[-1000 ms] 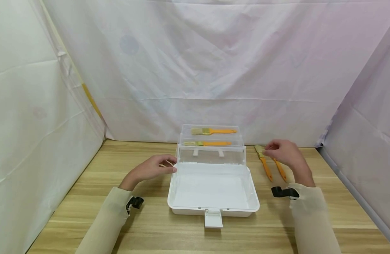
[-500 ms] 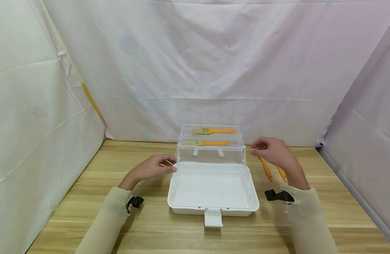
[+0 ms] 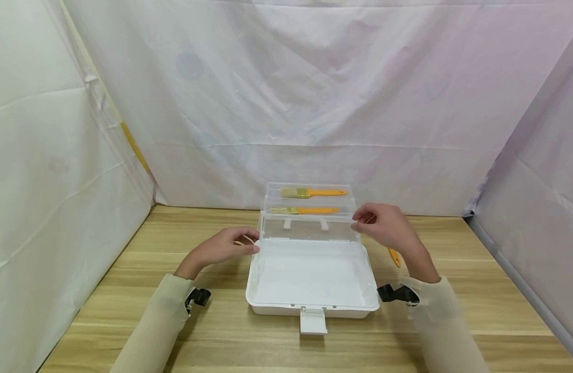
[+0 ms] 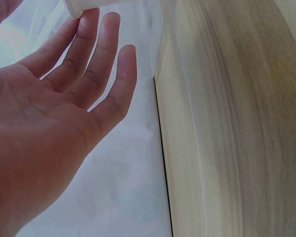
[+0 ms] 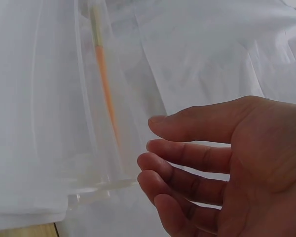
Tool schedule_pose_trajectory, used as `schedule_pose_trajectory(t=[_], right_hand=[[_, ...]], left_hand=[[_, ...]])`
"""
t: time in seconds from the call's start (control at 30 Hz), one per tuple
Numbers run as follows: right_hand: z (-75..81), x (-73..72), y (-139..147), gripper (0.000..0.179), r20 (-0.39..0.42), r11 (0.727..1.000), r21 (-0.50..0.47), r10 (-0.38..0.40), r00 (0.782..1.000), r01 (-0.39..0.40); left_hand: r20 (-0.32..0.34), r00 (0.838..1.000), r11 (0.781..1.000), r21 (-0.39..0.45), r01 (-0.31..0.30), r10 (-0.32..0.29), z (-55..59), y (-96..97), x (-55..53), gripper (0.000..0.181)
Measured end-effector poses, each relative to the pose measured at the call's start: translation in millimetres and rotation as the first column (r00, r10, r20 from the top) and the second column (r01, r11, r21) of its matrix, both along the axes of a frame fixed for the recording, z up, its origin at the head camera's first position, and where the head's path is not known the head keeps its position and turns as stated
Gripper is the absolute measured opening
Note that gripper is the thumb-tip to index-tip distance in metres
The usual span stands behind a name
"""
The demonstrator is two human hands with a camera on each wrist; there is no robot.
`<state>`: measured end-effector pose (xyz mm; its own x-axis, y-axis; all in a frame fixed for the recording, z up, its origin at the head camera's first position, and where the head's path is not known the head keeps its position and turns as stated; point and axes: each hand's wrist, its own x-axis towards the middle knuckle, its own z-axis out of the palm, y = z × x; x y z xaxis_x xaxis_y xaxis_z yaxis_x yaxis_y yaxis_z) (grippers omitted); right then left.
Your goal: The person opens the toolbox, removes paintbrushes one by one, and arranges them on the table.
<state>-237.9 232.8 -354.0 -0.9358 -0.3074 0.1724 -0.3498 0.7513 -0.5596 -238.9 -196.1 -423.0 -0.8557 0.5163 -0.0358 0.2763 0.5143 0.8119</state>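
Observation:
A white plastic storage box stands open with clear tiered trays raised at its back. One paintbrush with an orange handle lies on the upper tier, and a second paintbrush lies on the tier below. My left hand has relaxed fingers at the box's left back corner, fingertips right at the rim. Beside the trays' right end is my right hand, fingers loosely bent and holding nothing. The right wrist view shows its fingertips close to a clear tray holding a paintbrush.
An orange paintbrush handle shows on the wooden table below the right hand, which hides the rest. The box's white latch hangs down in front. White cloth hangs behind and at both sides.
My right hand has moved left from above the loose paintbrushes on the table to the trays' right end. My left hand and the box look the same.

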Motion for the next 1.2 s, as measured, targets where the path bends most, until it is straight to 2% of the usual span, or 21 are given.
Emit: schedule_pose_trajectory(t=[0.3, 0.67, 1.03, 1.2], right_hand=[[-0.9, 2.3, -17, 0.010, -0.033, 0.999, 0.000, 0.041, 0.999, -0.041], [-0.3, 4.1, -30, 0.010, -0.019, 0.998, -0.001, 0.057, 0.998, -0.057], [12.0, -13.1, -37, 0.009, -0.069, 0.997, 0.016, 0.080, 0.994, -0.079], [19.6, -26.2, -42, 0.010, -0.046, 0.996, 0.035, 0.078, 0.996, -0.077]], left_hand=[[0.006, 1.000, 1.000, 0.003, -0.002, 0.002, 0.8, 0.0, 0.2, 0.047], [0.001, 1.000, 1.000, 0.007, 0.002, -0.002, 0.1, -0.3, -0.2, 0.046], [0.004, 1.000, 1.000, 0.007, 0.005, -0.005, -0.6, -0.1, -0.3, 0.046], [0.008, 1.000, 1.000, 0.007, 0.003, -0.003, -0.1, 0.2, -0.2, 0.046]])
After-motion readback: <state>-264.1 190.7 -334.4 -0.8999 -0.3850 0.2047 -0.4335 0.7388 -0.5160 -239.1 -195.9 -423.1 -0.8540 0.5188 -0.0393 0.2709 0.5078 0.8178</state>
